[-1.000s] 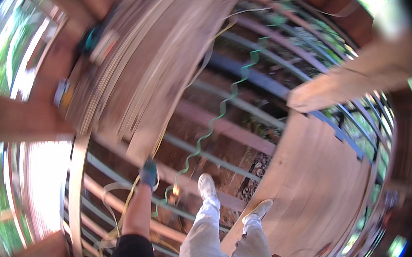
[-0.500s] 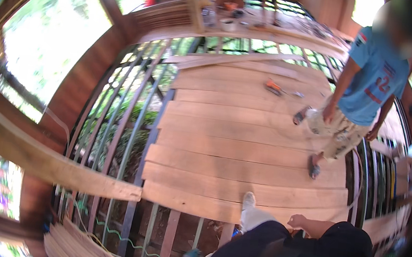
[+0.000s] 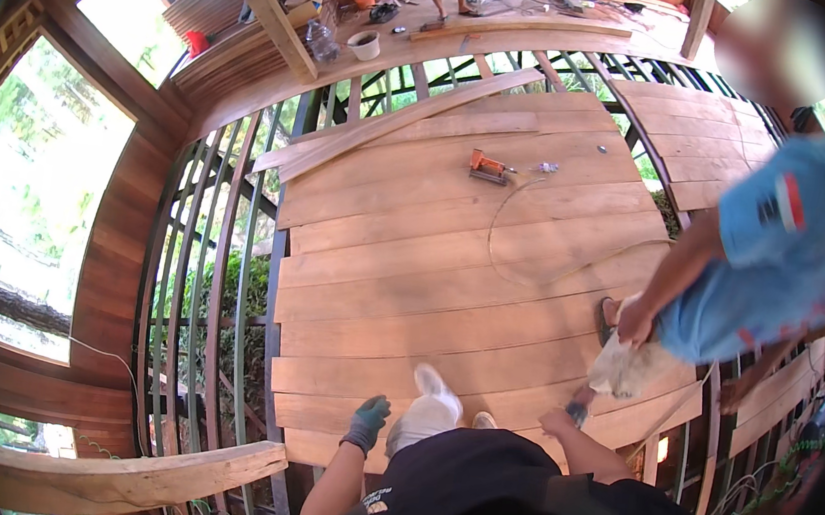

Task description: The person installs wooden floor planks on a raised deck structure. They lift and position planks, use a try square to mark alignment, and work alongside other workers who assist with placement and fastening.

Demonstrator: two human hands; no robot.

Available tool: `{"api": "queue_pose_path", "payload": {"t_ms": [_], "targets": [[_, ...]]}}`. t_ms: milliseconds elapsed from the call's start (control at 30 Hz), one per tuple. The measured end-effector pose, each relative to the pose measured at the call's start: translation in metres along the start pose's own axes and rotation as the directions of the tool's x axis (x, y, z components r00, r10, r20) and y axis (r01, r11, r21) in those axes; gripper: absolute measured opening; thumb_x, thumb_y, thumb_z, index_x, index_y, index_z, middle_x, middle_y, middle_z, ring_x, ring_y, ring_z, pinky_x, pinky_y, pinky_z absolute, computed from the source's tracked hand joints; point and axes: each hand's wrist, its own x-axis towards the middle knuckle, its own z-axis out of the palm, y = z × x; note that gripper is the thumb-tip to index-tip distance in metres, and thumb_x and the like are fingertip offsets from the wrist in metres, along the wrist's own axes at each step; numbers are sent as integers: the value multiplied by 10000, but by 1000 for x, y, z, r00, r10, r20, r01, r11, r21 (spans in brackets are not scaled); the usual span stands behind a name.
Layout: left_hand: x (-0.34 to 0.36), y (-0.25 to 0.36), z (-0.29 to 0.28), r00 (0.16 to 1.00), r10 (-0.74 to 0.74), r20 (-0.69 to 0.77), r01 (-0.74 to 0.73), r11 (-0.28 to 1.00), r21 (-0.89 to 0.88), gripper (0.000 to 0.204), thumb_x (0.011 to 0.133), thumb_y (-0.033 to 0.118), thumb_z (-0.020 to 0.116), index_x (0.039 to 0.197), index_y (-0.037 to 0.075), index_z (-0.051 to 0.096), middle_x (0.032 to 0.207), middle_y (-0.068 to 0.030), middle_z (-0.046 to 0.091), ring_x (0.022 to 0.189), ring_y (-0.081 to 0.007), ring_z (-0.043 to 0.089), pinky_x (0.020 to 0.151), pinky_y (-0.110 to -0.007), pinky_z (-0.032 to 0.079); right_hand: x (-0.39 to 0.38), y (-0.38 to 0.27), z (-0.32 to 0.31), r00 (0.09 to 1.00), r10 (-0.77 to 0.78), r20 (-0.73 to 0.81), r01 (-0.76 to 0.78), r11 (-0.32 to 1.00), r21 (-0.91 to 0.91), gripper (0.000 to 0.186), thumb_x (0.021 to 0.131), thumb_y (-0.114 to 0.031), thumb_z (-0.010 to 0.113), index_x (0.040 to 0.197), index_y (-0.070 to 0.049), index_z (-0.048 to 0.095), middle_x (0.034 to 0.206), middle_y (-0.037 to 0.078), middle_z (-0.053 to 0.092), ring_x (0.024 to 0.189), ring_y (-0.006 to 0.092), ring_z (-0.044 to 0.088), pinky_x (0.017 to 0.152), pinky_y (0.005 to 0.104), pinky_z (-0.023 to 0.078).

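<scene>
My left hand, in a grey-green glove, hangs over the near left part of the plank floor. Its fingers bend loosely, with nothing visible in them. Bare and curled closed, my right hand is in front of my body with no object showing. Beneath me, a light-coloured shoe is on the planks. Farther out on the boards lies an orange-and-black nail gun, with a small clear item beside it. A thin air hose curves across the planks.
A co-worker in a blue shirt stands close on the right. Open joists with gaps run along the left. Loose boards lie across the far edge. A thick timber beam juts in at lower left; a white bucket stands beyond.
I have moved forward onto the planks, and the view has turned. My gloved left hand has risen from low over the joists. The co-worker is nearer on my right.
</scene>
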Motion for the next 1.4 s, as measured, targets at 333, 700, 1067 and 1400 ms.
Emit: {"api": "queue_pose_path", "payload": {"t_ms": [333, 700, 1067, 1400], "targets": [[159, 43, -120, 906, -422, -12, 286, 592, 754, 377, 986, 346, 512, 1172, 52, 659, 1072, -97, 695, 871, -188, 614, 764, -385, 499, 166, -45, -208, 874, 478, 92, -337, 457, 823, 283, 913, -266, 533, 970, -23, 666, 821, 130, 688, 744, 233, 689, 681, 400, 548], [490, 515, -16, 994, 93, -58, -75, 963, 258, 366, 906, 261, 633, 1184, 24, 661, 849, -5, 648, 705, -91, 532, 627, -267, 452, 294, -107, -416, 792, 553, 260, -418, 180, 891, 202, 895, -181, 624, 951, 8, 672, 779, 96, 664, 689, 196, 639, 595, 341, 507], [751, 609, 5, 989, -66, -132, 142, 670, 728, 589, 863, 410, 613, 1323, 46, 558, 1280, -227, 616, 1235, -384, 559, 1028, -417, 441, 686, -107, -730, 882, 455, -123, -190, 582, 791, 206, 932, -173, 574, 958, 20, 640, 764, 89, 660, 696, 164, 647, 660, 304, 522], [1085, 732, -67, 999, 8, -33, 23, 551, 834, 617, 843, 395, 643, 1338, 39, 550, 1265, -231, 622, 1192, -386, 586, 1007, -431, 463, 874, -220, -886, 900, 432, 57, -129, 141, 982, 243, 966, -122, 581, 1157, 28, 592, 998, 92, 680, 882, 163, 665, 780, 289, 533]]}}
